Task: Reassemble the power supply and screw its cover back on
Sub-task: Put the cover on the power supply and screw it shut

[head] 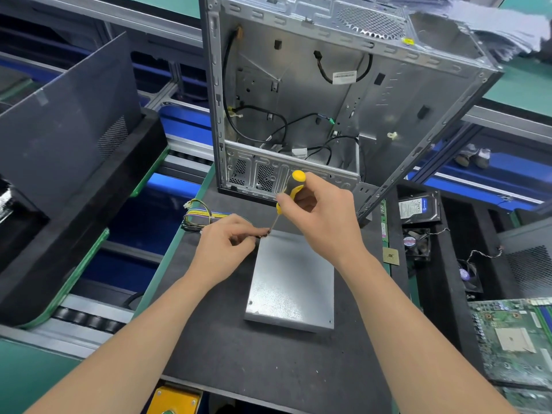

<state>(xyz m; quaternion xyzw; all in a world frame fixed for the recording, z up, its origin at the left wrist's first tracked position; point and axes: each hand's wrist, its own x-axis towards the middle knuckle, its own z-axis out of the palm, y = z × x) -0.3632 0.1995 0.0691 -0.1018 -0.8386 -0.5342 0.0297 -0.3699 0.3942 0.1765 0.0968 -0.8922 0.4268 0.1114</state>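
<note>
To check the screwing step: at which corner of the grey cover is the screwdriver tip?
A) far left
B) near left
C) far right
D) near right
A: the screwdriver in the right hand has its tip at the far-left corner of the cover, where the left hand pinches a small dark part.

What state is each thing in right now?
Supply: flat on the mat, cover on.
Screwdriver: tilted, tip at the supply's far left corner.
Right hand: grips the screwdriver handle.
Left hand: pinches a small dark screw, it seems, at the tip.
Case: open, side panel off.
Cables: loose, left of the supply.
</note>
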